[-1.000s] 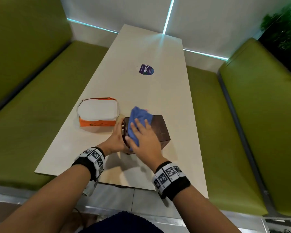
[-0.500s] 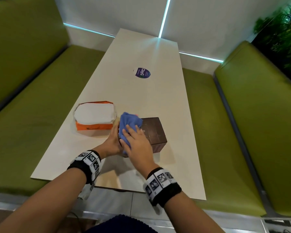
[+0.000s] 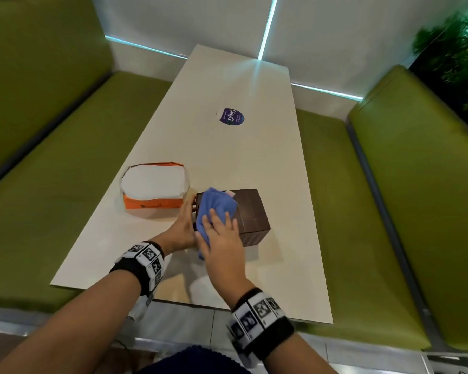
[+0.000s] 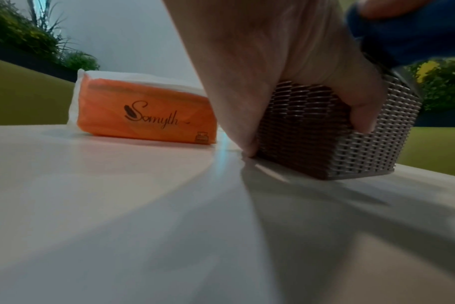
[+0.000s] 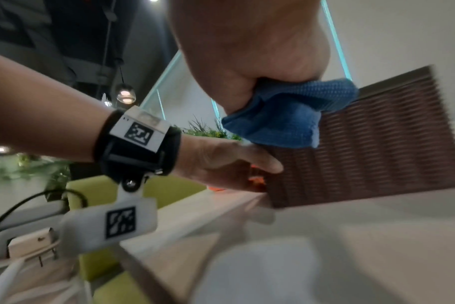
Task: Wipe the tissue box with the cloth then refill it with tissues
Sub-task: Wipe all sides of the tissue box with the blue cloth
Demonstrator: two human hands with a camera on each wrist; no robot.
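A brown woven tissue box (image 3: 251,214) stands on the cream table (image 3: 227,152). My left hand (image 3: 183,228) grips its left end, thumb and fingers curled round the woven sides (image 4: 338,144). The blue cloth (image 3: 216,207) lies over the left part of the box top and hangs over its near edge. On it my right hand (image 3: 222,238) presses flat with straight, spread fingers. In the right wrist view the cloth (image 5: 286,115) bunches under the palm against the box (image 5: 377,144). An orange pack of white tissues (image 3: 154,188) lies just left of the box, its top open.
A round purple sticker (image 3: 230,117) sits farther up the table. Green padded benches (image 3: 389,211) run along both long sides. The near table edge (image 3: 189,300) is close below my wrists. A white wall with lit strips closes the far end.
My right hand has slid the cloth back toward me along the left part of the box top. The left hand has kept its hold on the box.
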